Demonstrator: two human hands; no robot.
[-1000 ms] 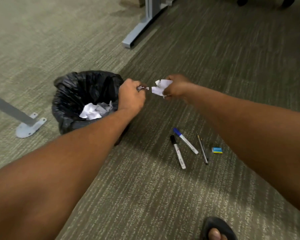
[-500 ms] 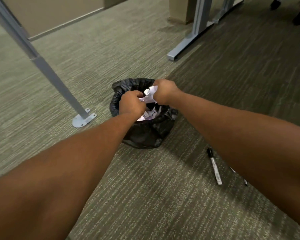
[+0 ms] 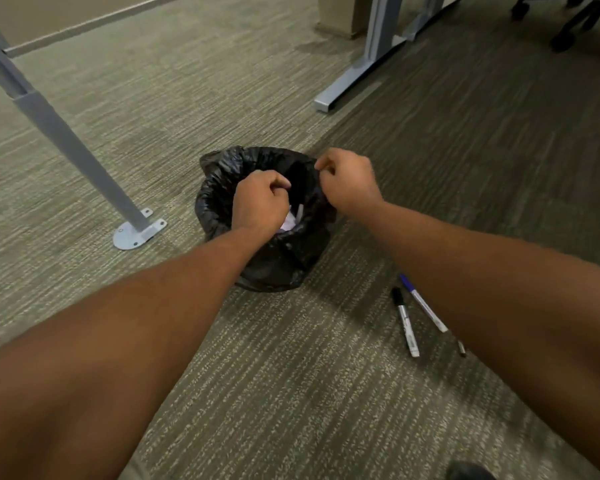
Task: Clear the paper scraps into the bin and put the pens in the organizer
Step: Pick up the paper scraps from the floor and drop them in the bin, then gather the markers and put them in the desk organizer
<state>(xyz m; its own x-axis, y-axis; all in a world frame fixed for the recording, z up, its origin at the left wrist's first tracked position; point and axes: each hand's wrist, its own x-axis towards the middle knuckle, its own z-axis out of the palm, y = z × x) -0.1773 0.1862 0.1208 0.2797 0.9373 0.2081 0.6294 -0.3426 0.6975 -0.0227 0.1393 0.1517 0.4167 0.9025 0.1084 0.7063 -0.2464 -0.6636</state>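
**Inspector:** Over the bin [image 3: 219, 202], a small one lined with a black bag and standing on the carpet [image 3: 291, 393], both hands are raised. The left hand [image 3: 258, 202] is above the opening, fingers curled in; no paper shows in it. A metal leg [image 3: 66, 140] stands well to the left of the bin.

**Assistant:** And the scraps?

**Inspector:** White paper scraps [image 3: 289, 221] lie inside the bin, partly hidden below the left hand. I judge them very light and soft; they crush easily, so any pinch holds them, but they could drift if released high above the rim.

**Assistant:** The right hand?

**Inspector:** The right hand [image 3: 348, 183] is at the far right rim, fingers curled with the tips drawn together. Whether it pinches the liner or holds nothing, I cannot tell.

**Assistant:** The pens?

**Inspector:** On the carpet to the right of the bin: a black-capped marker [image 3: 405, 320], then a blue-capped marker [image 3: 423, 303] partly under the right forearm, and just beyond it the tip of a thin pen [image 3: 461, 348]. I judge these light, rigid and smooth, likely to roll. Take each at mid-barrel, between thumb and fingers. No organizer is in view.
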